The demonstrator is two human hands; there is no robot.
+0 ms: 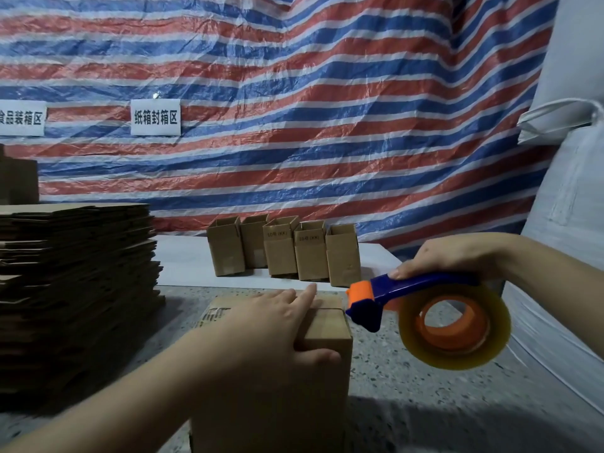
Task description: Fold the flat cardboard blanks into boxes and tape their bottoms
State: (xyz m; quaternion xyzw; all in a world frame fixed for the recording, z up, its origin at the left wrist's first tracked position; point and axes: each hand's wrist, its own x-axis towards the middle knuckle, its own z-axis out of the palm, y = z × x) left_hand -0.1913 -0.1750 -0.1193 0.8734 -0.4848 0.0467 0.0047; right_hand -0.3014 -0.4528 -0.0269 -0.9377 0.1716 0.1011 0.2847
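**Head view: tape dispenser poised at the box's right edge**

Head-camera footage shows a cardboard box point(323, 331) standing on the speckled floor point(408, 387) with its closed flaps turned up. The flaps are pressed flat by the left hand point(271, 322), whose fingers are laid straight across the top while the thumb lies against the near face. A seam between the flaps is seen running from the fingertips toward the right edge. A blue and orange tape dispenser point(425, 308) is gripped by the right hand point(457, 256), fingers curled over its handle. Its cutter end is held just beside the box's upper right corner, apart from the cardboard as far as can be told. The dispenser lies to the right of the seam, so a leftward pull along that seam is judged the likely next move. Five finished boxes point(284, 253) are lined up behind, and a stack of flat blanks point(75, 276) is piled at the left.
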